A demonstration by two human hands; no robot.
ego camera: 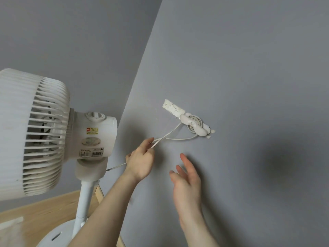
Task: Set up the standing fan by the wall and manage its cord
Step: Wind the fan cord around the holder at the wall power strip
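Observation:
A white standing fan (53,132) stands at the left on its round base (58,234), its head facing left, close to the corner of two grey walls. Its thin white cord (167,135) runs from behind the fan's neck, through my left hand (140,163), up to a white hook-like holder (195,124) on the right wall, where it is looped around. My left hand is closed on the cord just below and left of the holder. My right hand (187,182) hovers near the wall, fingers spread, holding nothing.
A white patch of torn adhesive strip (171,107) is stuck on the grey wall (249,68) beside the holder. Light wooden floor (44,207) lies under the fan, with a wooden baseboard at the corner.

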